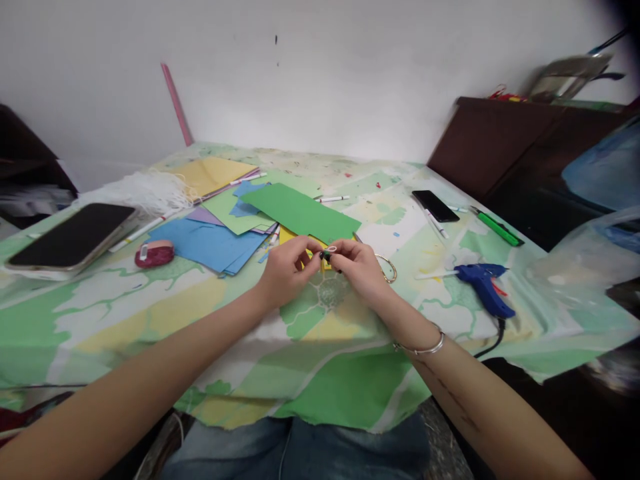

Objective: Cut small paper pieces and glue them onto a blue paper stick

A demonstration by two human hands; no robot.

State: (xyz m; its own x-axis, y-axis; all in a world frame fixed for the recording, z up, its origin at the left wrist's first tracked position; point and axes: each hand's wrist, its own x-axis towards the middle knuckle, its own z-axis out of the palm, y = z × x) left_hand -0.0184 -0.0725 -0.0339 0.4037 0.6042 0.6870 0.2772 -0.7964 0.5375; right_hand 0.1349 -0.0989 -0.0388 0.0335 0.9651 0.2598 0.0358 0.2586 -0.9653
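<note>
My left hand (pixel 290 270) and my right hand (pixel 361 272) meet over the patterned tablecloth, fingertips pinched together on a small item. A small white loop (pixel 331 249) shows at the fingertips, with something dark green beside it; the rest is hidden by my fingers. Just beyond my hands lies a green paper strip (pixel 305 212), with yellow paper partly under it. A gold bangle (pixel 389 268) lies right beside my right hand.
Blue paper (pixel 210 245), a pink tape roller (pixel 155 254), white string (pixel 135 190) and a large phone (pixel 73 237) are on the left. On the right are a black phone (pixel 435 205), a green cutter (pixel 497 228), a blue glue gun (pixel 484 288) with its cord, and a plastic bag (pixel 585 260).
</note>
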